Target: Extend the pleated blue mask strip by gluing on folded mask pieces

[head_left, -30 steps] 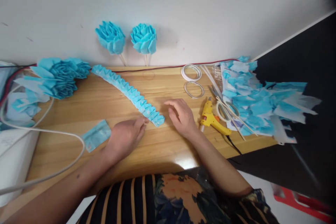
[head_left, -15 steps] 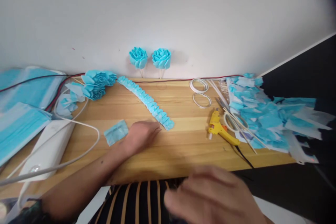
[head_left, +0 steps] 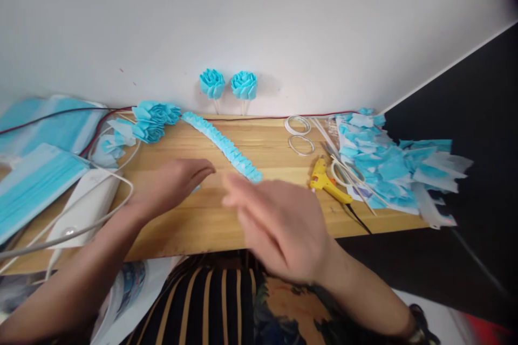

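Observation:
My left hand (head_left: 176, 183) hovers over the left middle of the table with its fingers stretched out and nothing visible in it. Beneath it, a light-blue square packet is mostly hidden. Nearer the camera, my right hand (head_left: 285, 226), slightly blurred, reaches in from the right, fingers extended toward the left hand. I see nothing in its grasp. Just beyond both hands lies a pleated light-blue strip (head_left: 222, 143), running diagonally across the wood; its near end is close behind the right hand's fingers.
Two blue fabric flowers on sticks (head_left: 244, 85) stand against the wall. More blue flowers (head_left: 151, 118), face masks (head_left: 44, 188) and a white power strip (head_left: 87, 207) are at left. Tape rolls (head_left: 297, 125), a yellow glue gun (head_left: 326, 180), scissors and blue scraps (head_left: 372, 159) lie at right.
My left hand has drawn back from the strip's near end, over the packet. My right hand dropped toward my body, then came up beside the left. The view has shifted; the strip stays put.

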{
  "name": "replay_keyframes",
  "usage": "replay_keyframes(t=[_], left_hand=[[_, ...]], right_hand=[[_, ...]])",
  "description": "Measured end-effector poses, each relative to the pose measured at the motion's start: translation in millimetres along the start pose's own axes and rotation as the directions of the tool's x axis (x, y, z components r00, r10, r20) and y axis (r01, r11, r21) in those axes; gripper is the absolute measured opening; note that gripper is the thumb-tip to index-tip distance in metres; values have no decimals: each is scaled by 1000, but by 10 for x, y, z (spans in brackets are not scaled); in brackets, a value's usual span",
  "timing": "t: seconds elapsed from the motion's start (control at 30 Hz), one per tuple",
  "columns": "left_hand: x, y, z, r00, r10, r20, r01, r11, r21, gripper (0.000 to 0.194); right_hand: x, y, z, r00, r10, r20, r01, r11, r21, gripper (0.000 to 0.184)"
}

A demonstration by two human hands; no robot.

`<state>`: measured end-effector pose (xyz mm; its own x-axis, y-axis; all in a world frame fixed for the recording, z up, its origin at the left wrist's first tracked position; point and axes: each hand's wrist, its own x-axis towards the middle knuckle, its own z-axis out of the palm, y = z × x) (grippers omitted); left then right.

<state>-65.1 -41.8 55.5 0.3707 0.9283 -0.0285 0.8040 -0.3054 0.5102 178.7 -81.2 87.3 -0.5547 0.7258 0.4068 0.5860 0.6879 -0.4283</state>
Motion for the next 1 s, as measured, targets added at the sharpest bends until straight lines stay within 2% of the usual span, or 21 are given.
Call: replay_keyframes(t=[0.07, 0.13, 0.2, 0.3, 0.37, 0.4, 0.43, 0.47, 0.5, 0.53, 0.57, 0.63, 0.67, 0.7, 0.77, 0.83, 0.93, 1.0], left_hand=[[-157, -102, 12, 997, -82, 1, 81, 988, 132, 38], [-289, -221, 114, 988, -152, 4, 146, 957, 249, 37], [-381, -321, 256, 982, -185, -24, 183, 932, 312, 34], [-429, -377, 424, 973, -218, -72, 230, 922, 311, 25], [-383, -355, 463, 962, -229, -148, 255, 946, 199, 19], [-332, -330, 462, 953, -234, -192, 252, 965, 74, 17], [-265, -297, 450, 940, -250, -232, 232, 967, -103, 15], [-182, -257, 432, 924, -282, -257, 194, 927, -321, 14], [-89, -211, 411, 910, -328, -253, 143, 822, -551, 15], [11, -160, 390, 902, -373, -218, 89, 654, -751, 19], [112, -107, 375, 900, -403, -167, 38, 454, -890, 22], [303, -6, 363, 915, -400, -48, -11, 94, -996, 28], [385, 35, 369, 922, -387, -2, -12, -23, -1000, 29], [457, 68, 383, 927, -375, 31, -7, -100, -995, 30], [567, 106, 428, 925, -377, 56, -8, -165, -986, 30], [635, 117, 488, 920, -389, 49, -28, -189, -982, 33], [673, 116, 581, 916, -399, 32, -50, -192, -980, 35], [668, 111, 633, 917, -398, 10, -59, -161, -985, 36]], right_hand=[[143, 121, 76, 995, -71, -71, 70, 997, -15, 48], [245, 284, 185, 988, -94, -123, 86, 994, -64, 47], [290, 431, 310, 990, -99, -103, 88, 990, -109, 43], [310, 565, 476, 996, -82, -38, 78, 991, -108, 40], [345, 621, 560, 999, -38, -10, 38, 999, -36, 40], [376, 650, 597, 1000, -6, -1, 6, 1000, 29, 40], [415, 684, 632, 999, 37, 10, -38, 992, 118, 40], [460, 723, 666, 995, 92, 30, -97, 967, 235, 41], [507, 768, 699, 986, 153, 63, -165, 912, 376, 42], [555, 817, 731, 971, 212, 112, -239, 816, 526, 44], [599, 867, 762, 950, 261, 173, -308, 684, 661, 44], [670, 962, 813, 903, 315, 291, -401, 382, 833, 47], [694, 1001, 833, 887, 329, 325, -416, 259, 872, 50], [710, 1032, 847, 876, 344, 339, -414, 172, 894, 53], [715, 1068, 856, 869, 373, 325, -387, 104, 916, 58], [693, 1072, 847, 870, 407, 278, -364, 151, 919, 58], [631, 1059, 827, 890, 419, 178, -344, 361, 867, 55], [587, 1056, 826, 906, 410, 108, -323, 502, 802, 57]])
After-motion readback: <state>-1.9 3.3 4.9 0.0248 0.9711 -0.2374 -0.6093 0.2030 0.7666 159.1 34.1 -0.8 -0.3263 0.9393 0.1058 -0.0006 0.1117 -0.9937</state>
